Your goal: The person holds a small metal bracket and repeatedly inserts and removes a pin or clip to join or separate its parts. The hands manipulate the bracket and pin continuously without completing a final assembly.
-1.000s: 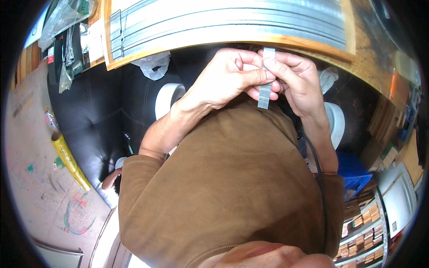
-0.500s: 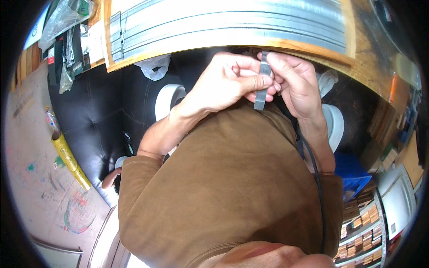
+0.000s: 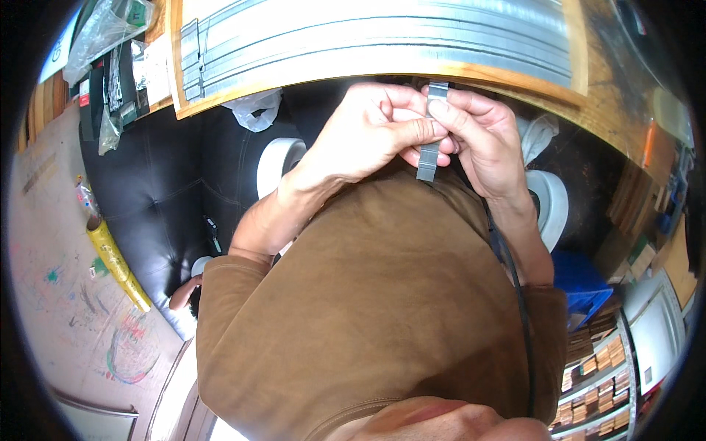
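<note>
Both hands meet just below the front edge of a wooden workbench (image 3: 515, 77). My left hand (image 3: 368, 132) pinches a short grey metal strip (image 3: 432, 131) between thumb and fingers. My right hand (image 3: 482, 140) grips the same strip from the other side, index finger laid along it. The strip stands roughly upright, its lower end hanging free above my brown shirt (image 3: 382, 294). On the bench behind lie long grey metal strips (image 3: 382, 33) stacked side by side.
A black padded seat (image 3: 162, 191) is at the left, with two white tape rolls (image 3: 278, 160) beside my body. A yellow roll (image 3: 118, 261) lies on the paint-stained floor. A blue crate (image 3: 581, 283) and shelves of small wooden pieces (image 3: 596, 375) sit at the right.
Both hands have shifted the grey strip slightly leftward and lower, regripping it; my left thumb and fingers now pinch it mid-length.
</note>
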Demonstrator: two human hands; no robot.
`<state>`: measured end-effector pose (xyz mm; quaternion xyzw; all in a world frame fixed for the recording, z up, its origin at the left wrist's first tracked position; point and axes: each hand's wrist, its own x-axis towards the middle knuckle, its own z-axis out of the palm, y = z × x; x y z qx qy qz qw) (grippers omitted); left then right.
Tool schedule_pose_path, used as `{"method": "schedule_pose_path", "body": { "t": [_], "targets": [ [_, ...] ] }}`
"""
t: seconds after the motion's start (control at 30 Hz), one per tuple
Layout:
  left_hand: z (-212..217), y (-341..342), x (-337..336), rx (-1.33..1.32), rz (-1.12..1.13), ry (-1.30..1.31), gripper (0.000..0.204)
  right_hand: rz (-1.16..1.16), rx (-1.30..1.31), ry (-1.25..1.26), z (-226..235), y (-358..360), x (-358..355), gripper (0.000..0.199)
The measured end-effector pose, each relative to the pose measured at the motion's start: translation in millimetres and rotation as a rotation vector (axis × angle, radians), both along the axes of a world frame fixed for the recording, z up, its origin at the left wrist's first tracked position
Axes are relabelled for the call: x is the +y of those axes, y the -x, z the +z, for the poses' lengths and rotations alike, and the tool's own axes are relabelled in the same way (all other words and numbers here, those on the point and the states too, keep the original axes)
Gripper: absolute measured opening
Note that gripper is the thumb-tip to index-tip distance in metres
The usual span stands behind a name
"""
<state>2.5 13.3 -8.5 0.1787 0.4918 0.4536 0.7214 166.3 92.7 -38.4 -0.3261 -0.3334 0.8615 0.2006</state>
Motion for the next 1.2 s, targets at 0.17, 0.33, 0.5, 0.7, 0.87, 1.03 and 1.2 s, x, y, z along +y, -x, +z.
{"method": "schedule_pose_path", "body": {
  "t": [0.17,0.33,0.5,0.7,0.87,1.03,1.2],
  "targets": [
    [-6,0,0,-0.115,0.049,-0.007,0.018,-0.007,-0.017,-0.038,-1,3,3,0.015],
    [-9,-1,0,-0.124,0.056,0.0,0.018,0.024,0.001,-0.071,-5,1,6,0.015],
    [-2,-3,-3,0.018,0.017,-0.023,0.019,0.073,-0.038,-0.106,4,0,7,0.017],
    [2,-12,-15,0.078,-0.006,-0.055,0.016,0.104,-0.026,-0.208,6,-5,7,0.016],
    [4,-17,-17,0.084,0.027,-0.041,0.015,0.096,0.004,-0.205,4,-7,2,0.017],
    [4,-17,-18,0.023,0.047,-0.044,0.017,0.127,0.04,-0.13,6,-10,2,0.018],
    [3,-16,-21,0.032,0.036,-0.079,0.018,0.141,0.04,-0.126,8,-10,1,0.018]
  ]
}}
